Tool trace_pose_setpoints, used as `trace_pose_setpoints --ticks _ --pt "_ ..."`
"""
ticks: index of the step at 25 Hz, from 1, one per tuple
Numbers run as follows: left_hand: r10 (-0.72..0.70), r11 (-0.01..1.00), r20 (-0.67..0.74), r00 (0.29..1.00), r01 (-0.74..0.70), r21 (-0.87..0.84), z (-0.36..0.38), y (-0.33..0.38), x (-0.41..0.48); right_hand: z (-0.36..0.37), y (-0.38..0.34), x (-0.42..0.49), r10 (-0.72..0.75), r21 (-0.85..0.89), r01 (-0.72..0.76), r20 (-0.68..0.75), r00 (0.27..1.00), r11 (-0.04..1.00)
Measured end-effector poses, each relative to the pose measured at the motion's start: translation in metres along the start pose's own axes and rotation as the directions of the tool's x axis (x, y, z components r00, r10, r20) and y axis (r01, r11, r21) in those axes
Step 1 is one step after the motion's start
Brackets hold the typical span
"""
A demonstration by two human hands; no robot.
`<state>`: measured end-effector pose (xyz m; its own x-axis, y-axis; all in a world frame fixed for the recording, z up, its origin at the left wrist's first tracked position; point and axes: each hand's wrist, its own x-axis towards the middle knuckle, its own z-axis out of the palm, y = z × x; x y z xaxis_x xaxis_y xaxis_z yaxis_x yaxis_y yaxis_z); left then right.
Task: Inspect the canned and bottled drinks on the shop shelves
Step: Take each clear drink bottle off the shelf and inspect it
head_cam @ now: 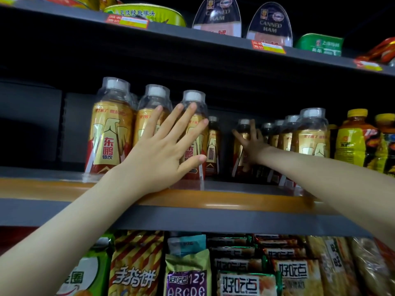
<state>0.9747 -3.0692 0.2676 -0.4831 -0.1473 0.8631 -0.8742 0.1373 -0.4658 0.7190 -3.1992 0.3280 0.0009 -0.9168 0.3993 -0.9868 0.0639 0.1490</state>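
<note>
left grip (162,144) lies flat and wide open against the front gold bottles (111,129), holding nothing. right grip (249,142) reaches deep among the back bottles (213,144), fingers spread, clasping none. a careless shove from either could tip these tall bottles over the shelf (235,198) lip. it's a dim shop aisle, with canned ham (271,26) above and snack packs (136,270) below.

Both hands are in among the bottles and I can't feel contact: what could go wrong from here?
The left hand lies open against the front gold-labelled drink bottle, which stands near the shelf edge; a sideways drag might tip it off. The right hand reaches deep between the rows, its forearm close to the right-hand bottle row; pulling back carelessly could knock one over.
</note>
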Motion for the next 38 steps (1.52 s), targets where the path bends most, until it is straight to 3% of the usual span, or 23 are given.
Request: trace_pose_setpoints --ticks 6,10,13,16,27,31,35,38 --pt "-0.029 1.0 -0.007 1.0 0.029 0.004 -0.003 -0.001 0.0 0.003 -0.011 0.005 0.069 -0.113 -0.075 -0.051 0.996 0.991" --pt "-0.035 0.999 0.022 0.999 0.034 0.011 -0.006 0.003 0.002 -0.014 -0.018 0.011 0.017 0.197 -0.01 -0.034 0.999 0.98" --pt "-0.037 0.999 0.038 0.999 0.036 0.002 -0.007 0.001 0.002 -0.016 -0.049 0.014 -0.184 0.449 0.231 -0.147 0.972 0.863" --pt "-0.035 0.999 0.053 0.998 0.034 0.013 -0.007 0.002 0.001 -0.004 -0.071 0.022 -0.252 0.545 0.267 -0.104 0.962 0.795" --pt "-0.033 0.999 0.023 0.999 0.034 -0.014 -0.005 0.003 0.001 -0.014 -0.053 -0.014 -0.257 0.491 0.358 -0.262 0.93 0.795" --pt "-0.036 0.999 0.037 0.999 0.037 -0.02 -0.006 0.005 0.002 -0.029 -0.038 -0.059 -0.189 0.528 0.333 -0.308 0.932 0.781" --pt "-0.035 0.996 0.066 0.997 0.041 -0.079 -0.012 0.004 0.004 -0.047 -0.021 -0.128 -0.205 0.533 0.435 -0.436 0.876 0.725" --pt "-0.121 0.983 -0.007 0.993 0.119 -0.142 -0.029 0.014 0.013 -0.062 -0.01 -0.178 -0.197 0.47 0.499 -0.554 0.809 0.728"
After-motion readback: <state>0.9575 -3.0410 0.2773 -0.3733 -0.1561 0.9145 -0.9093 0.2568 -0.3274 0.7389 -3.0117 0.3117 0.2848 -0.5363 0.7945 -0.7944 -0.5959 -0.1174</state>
